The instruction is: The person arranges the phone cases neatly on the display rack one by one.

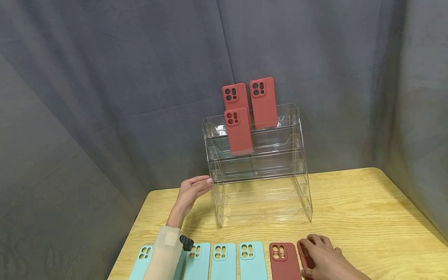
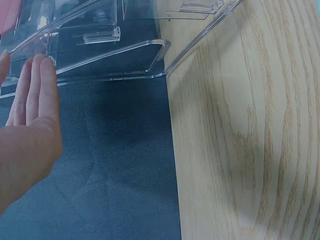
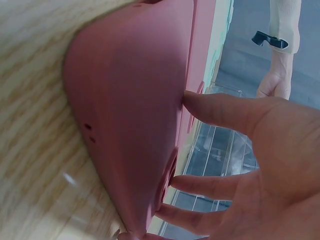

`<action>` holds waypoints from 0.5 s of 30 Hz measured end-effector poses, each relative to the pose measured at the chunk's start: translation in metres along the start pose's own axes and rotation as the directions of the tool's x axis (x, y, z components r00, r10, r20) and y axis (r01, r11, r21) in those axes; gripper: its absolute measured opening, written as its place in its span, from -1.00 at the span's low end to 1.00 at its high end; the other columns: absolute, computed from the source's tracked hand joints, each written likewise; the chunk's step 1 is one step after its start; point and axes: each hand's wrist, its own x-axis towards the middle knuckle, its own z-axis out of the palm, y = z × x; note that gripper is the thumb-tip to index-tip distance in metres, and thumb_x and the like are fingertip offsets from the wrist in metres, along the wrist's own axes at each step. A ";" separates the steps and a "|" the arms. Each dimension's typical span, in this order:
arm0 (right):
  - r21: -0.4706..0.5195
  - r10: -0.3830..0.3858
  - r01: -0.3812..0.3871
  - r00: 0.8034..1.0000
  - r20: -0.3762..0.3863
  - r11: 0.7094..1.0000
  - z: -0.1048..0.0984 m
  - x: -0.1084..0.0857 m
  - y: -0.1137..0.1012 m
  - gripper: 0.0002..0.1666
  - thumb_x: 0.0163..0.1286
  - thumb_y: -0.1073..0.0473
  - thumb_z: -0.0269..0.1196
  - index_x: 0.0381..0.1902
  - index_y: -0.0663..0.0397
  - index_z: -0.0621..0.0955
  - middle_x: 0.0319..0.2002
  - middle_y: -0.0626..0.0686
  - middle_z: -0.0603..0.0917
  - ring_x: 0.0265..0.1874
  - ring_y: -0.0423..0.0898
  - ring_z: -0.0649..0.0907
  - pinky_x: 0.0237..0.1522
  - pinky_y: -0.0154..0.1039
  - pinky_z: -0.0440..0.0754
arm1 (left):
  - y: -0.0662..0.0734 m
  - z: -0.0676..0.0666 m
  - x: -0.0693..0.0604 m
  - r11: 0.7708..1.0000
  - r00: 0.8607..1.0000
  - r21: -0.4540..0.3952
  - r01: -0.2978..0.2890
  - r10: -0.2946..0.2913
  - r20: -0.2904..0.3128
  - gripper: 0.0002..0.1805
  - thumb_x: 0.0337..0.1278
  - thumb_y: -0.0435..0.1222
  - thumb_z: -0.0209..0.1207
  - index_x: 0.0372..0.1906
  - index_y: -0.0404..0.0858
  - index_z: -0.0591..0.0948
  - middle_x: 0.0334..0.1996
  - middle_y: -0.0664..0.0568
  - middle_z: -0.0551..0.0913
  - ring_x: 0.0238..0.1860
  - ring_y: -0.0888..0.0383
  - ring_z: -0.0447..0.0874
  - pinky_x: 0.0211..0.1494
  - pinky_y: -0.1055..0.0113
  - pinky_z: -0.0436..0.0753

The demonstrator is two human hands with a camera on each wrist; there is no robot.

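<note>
from the head view i look down at a pale wooden desk, where a clear tiered rack stands before a gray curtain. its slanted, stepped tiers let cases lean upright with their camera cutouts showing: a left rear case and a right rear case share the top tier, and a front case sits one tier lower, covering the foot of the left rear one. all three are red. along the near edge lies a row of turquoise cases, partly hidden by my left sleeve, then an inner red case and, at the right end, the outermost red case. they lie flat, cutouts away from me, presumably to be easy to pick up.

in the left wrist view my left grip has its fingers straight and together, tips at the rack's side, grasping nothing; i read that as steadying the light plastic, though i can't judge the pressure.

in the right wrist view my right grip is partly closed over the outermost red case, thumb at one long edge and bent fingers spread around the cutout end, so i'd call it a light fingertip hold. the case's lower edge looks close to the wood; whether it touches, i can't tell.
</note>
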 end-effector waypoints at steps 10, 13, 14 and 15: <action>-0.029 -0.008 0.008 1.000 -0.010 1.000 -0.002 0.002 -0.004 -0.16 0.08 0.09 0.61 0.31 0.09 0.55 0.30 0.28 0.54 0.29 0.49 0.45 -0.12 0.70 0.51 | 0.003 -0.001 0.001 1.000 1.000 0.009 0.018 -0.018 0.007 -0.60 0.36 -0.32 0.37 0.20 -0.41 0.67 0.06 -0.14 0.82 0.24 -0.19 0.75 0.25 0.21 0.81; -0.055 -0.008 0.007 1.000 -0.020 0.998 -0.003 0.002 -0.005 -0.16 0.07 0.13 0.60 0.31 0.14 0.54 0.26 0.28 0.55 0.25 0.47 0.47 -0.18 0.63 0.55 | 0.003 -0.001 0.001 1.000 1.000 0.007 0.021 -0.021 0.006 -0.60 0.36 -0.32 0.37 0.20 -0.42 0.67 0.06 -0.13 0.82 0.23 -0.17 0.76 0.26 0.20 0.81; -0.063 -0.005 0.004 1.000 -0.023 0.998 -0.002 0.003 -0.005 -0.17 0.08 0.13 0.60 0.30 0.14 0.54 0.24 0.28 0.56 0.24 0.47 0.48 -0.20 0.59 0.56 | 0.003 -0.001 0.001 1.000 1.000 0.004 0.022 -0.022 0.005 -0.60 0.35 -0.33 0.37 0.20 -0.42 0.67 0.05 -0.13 0.82 0.23 -0.17 0.76 0.26 0.19 0.80; -0.068 0.000 -0.002 1.000 -0.024 0.998 -0.002 0.003 -0.006 -0.18 0.08 0.13 0.60 0.30 0.14 0.54 0.23 0.27 0.56 0.23 0.45 0.49 -0.21 0.57 0.57 | 0.003 -0.001 0.001 1.000 1.000 0.003 0.022 -0.022 0.005 -0.60 0.35 -0.33 0.37 0.20 -0.42 0.67 0.05 -0.12 0.83 0.23 -0.18 0.76 0.27 0.19 0.80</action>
